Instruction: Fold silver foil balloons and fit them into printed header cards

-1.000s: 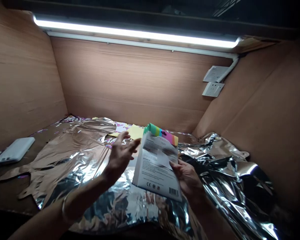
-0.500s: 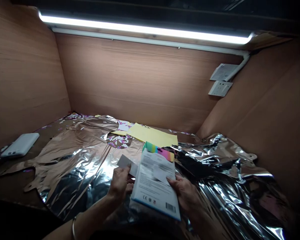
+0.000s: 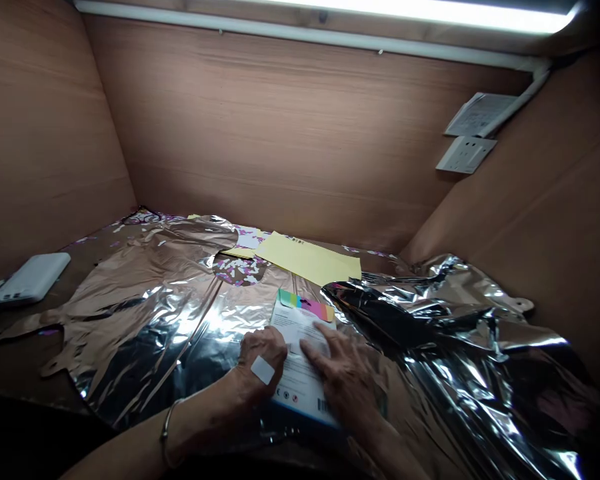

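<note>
A flat retail package [image 3: 305, 393] lies back side up in front of me, with printed text, a barcode and a multicoloured top edge with a hang hole. My right hand [image 3: 347, 373] lies over its right half, fingers spread and fingertips on a whitish blank patch. My left hand [image 3: 261, 360] is curled closed against the package's left edge, and its fingertips are hidden. On the back of that hand lies a small pale square [image 3: 263, 370] like a sticker. Crumpled shiny foil balloons [image 3: 160, 313] spread under and around the package.
A yellow sheet [image 3: 313, 259] lies behind the package. More shiny foil [image 3: 480, 347] covers the right side. A white power bank-like block [image 3: 30, 279] sits at the left. Wooden walls [image 3: 260, 133] enclose three sides, with a socket [image 3: 466, 155] at the right.
The package has gone from raised and tilted to lower and flatter. My left hand has moved from a grey card to the package's edge; my right has shifted from its side onto its face.
</note>
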A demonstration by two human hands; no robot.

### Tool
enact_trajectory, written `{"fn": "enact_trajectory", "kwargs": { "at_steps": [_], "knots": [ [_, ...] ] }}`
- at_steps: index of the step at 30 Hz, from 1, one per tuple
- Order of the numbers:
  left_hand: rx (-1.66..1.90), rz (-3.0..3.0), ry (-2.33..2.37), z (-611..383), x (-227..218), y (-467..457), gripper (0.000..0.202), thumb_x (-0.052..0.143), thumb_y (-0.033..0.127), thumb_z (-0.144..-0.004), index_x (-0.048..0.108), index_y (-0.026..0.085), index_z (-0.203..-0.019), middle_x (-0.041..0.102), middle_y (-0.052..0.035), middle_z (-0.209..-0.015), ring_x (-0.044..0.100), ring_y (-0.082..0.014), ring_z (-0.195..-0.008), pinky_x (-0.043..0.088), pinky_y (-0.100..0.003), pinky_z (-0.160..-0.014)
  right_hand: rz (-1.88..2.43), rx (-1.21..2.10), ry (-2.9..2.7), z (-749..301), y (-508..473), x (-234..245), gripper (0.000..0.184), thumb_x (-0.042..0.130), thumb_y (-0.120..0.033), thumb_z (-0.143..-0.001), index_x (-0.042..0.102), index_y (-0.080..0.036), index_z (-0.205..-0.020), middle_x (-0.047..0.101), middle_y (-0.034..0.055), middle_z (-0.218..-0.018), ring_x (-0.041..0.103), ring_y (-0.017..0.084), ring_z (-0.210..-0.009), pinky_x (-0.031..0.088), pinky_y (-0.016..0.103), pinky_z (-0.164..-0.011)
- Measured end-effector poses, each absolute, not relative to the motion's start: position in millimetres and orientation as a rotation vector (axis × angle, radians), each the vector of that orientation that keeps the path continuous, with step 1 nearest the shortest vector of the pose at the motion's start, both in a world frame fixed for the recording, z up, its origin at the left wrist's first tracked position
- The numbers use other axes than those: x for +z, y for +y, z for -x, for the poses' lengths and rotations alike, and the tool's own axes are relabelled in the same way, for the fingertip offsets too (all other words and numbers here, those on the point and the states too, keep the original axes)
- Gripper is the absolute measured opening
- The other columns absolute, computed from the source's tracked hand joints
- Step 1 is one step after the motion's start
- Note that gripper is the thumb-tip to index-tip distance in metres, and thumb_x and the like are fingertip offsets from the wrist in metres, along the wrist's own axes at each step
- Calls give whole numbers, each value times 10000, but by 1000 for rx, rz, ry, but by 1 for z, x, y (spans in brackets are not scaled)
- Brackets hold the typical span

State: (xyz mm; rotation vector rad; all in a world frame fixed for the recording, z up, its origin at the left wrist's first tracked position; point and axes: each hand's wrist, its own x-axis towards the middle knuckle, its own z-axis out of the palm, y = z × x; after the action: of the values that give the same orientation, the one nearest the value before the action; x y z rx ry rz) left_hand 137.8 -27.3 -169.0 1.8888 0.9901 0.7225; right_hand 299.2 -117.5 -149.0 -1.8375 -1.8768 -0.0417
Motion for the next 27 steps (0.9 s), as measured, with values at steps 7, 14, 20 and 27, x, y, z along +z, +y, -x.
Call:
{"fn": "enact_trajectory", "kwargs": {
  "at_steps": [7, 14, 20, 27],
  "knots": [
    [726, -1985, 1112, -147, -156, -28, 181, 502, 264, -679, 382, 207, -556, 394, -41, -555, 482, -274, -681, 363, -417, -730, 1557, 486, -2073, -321, -109, -153, 429, 341, -172, -878, 453, -259, -1283, 385, 24, -1358, 168, 257, -1324, 36, 621, -1043],
    [589, -2334, 1110, -152, -154, -33, 81, 483, 172, -638, 545, 127, -612, 475, -133, -620, 509, -345, -682, 372, -494, -684, 1564, 624, -2102, -315, -106, -136, 514, 367, -102, -841, 419, -324, -1301, 373, -23, -1370, 78, 248, -1337, -31, 597, -1047],
    [385, -2570, 1107, -155, -149, -35, 259, 401, 154, -689, 629, 44, -744, 557, -214, -665, 552, -355, -659, 427, -457, -586, 1599, 498, -2134, -310, -106, -136, 597, 373, -56, -784, 384, -298, -1330, 371, -6, -1374, 102, 271, -1331, -4, 608, -1042],
    [518, -2872, 1103, -132, -179, -56, 673, 413, 523, -808, 449, -12, -1214, 446, -327, -1223, 422, -420, -1149, 399, -529, -862, 1579, 488, -2130, -313, -108, -141, 566, 387, -57, -763, 467, -289, -1273, 340, -1, -1388, 135, 277, -1326, 25, 611, -1040]
  ]
}}
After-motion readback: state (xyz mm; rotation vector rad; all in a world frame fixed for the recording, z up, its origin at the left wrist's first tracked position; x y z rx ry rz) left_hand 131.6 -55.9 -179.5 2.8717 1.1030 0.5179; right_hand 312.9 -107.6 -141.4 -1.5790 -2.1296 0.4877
